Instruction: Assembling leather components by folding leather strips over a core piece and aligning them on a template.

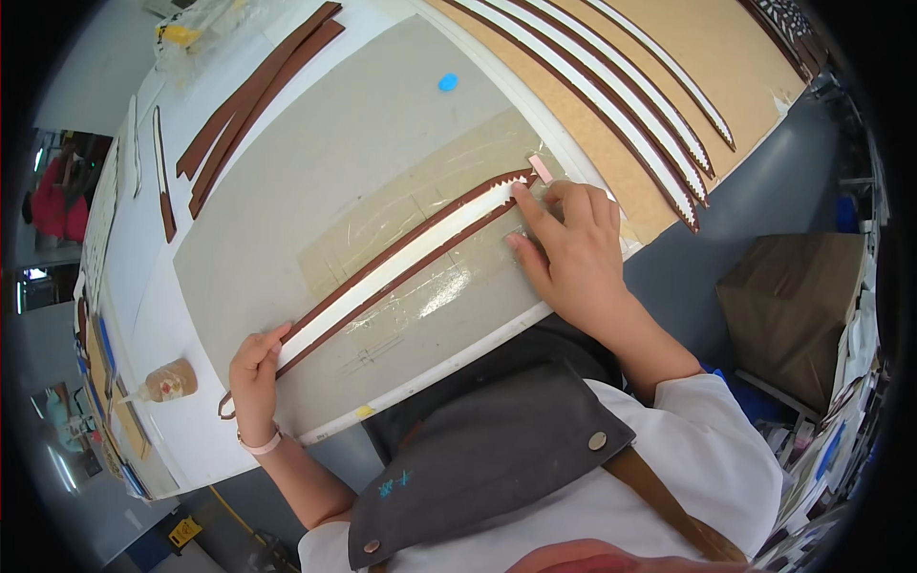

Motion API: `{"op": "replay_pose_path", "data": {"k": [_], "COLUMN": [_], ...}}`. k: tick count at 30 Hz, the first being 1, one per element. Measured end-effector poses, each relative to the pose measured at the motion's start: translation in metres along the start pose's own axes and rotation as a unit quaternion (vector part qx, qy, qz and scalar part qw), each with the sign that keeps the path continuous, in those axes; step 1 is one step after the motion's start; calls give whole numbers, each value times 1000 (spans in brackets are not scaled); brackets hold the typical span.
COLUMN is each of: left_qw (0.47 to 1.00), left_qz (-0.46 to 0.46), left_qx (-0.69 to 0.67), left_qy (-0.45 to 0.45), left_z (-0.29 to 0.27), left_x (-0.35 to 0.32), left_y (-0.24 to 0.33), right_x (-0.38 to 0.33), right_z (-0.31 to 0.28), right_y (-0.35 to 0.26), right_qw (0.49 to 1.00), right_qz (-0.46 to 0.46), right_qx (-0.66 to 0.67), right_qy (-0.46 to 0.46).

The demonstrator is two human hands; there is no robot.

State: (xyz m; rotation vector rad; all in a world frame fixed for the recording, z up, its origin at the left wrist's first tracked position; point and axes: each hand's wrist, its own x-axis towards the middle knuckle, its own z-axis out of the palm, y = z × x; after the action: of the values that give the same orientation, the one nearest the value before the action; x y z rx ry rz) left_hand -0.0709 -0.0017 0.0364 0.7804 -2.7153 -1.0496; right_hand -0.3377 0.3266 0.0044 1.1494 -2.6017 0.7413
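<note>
A long strip of brown leather with a white middle band [401, 261] lies slantwise over the grey work board [239, 258]. Its folded brown edges run along both sides, and small notches show at the far right tip. My left hand [254, 374] is closed around the strip's lower left end, and a thin brown tail sticks out beyond the wrist. At the other end, my right hand [581, 250] has its fingers apart, the index fingertip touching the notched part and the thumb just below it. A small pink block [541, 169] lies against the tip.
Several similar strips [611, 100] lie on the tan board at the upper right. Brown leather straps [253, 110] are at the upper left, near a narrow strip [164, 177]. A glue bottle [172, 381] lies left of my left hand. A blue blob [448, 82] marks the board.
</note>
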Motion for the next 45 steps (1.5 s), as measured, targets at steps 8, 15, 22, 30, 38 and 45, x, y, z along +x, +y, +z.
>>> {"op": "replay_pose_path", "data": {"k": [8, 15, 22, 30, 38, 45], "left_qw": [998, 999, 981, 921, 863, 857], "left_qz": [-52, -48, 109, 347, 431, 441], "left_qx": [-4, 12, 128, 179, 259, 256], "left_qy": [-18, -14, 101, 2, -53, -70], "left_z": [-3, -4, 37, 87, 87, 81], "left_x": [5, 7, 22, 65, 90, 95], "left_y": [4, 7, 46, 111, 113, 114], "right_x": [0, 2, 0, 1, 1, 1], "right_z": [-1, -2, 0, -1, -1, 1], "right_y": [2, 1, 2, 1, -1, -1], "right_qw": [1000, 1000, 999, 998, 999, 999], "right_qz": [-16, -11, -14, -24, -21, -16], "right_qx": [-24, -26, -44, -51, -49, -52], "right_qy": [8, -7, 1, -4, -4, 4]}}
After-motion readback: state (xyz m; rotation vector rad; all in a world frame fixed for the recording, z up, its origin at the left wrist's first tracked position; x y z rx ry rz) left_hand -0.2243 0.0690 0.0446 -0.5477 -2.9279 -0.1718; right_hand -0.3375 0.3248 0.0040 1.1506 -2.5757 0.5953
